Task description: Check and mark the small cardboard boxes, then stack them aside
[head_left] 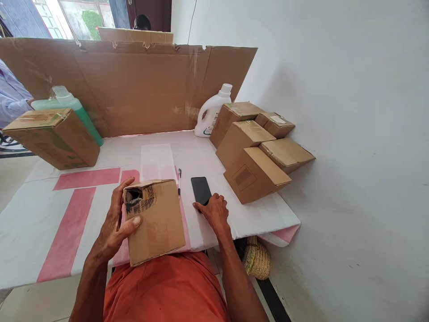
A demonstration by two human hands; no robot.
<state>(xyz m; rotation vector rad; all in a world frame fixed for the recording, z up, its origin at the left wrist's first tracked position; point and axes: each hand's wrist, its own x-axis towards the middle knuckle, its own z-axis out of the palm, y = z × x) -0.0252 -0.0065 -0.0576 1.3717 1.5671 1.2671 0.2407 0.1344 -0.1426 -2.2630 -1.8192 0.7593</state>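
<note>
Cardboard box (156, 220) sits at the counter's (40, 223) near edge, over the lap; left hand (117, 223) clasps its left side, thumb across the front by a scribbled-out patch. Box tilts back, long axis running away from the body. Right hand (214, 210) lies loose, fingers on a black phone (201, 189) (nothing gripped). Step looks like checking/marking the box; next prob. needs the pen (179, 181). Farther: five boxes (254, 152) stacked by the wall.

No text, label or number is legible on any box or bottle.
</note>
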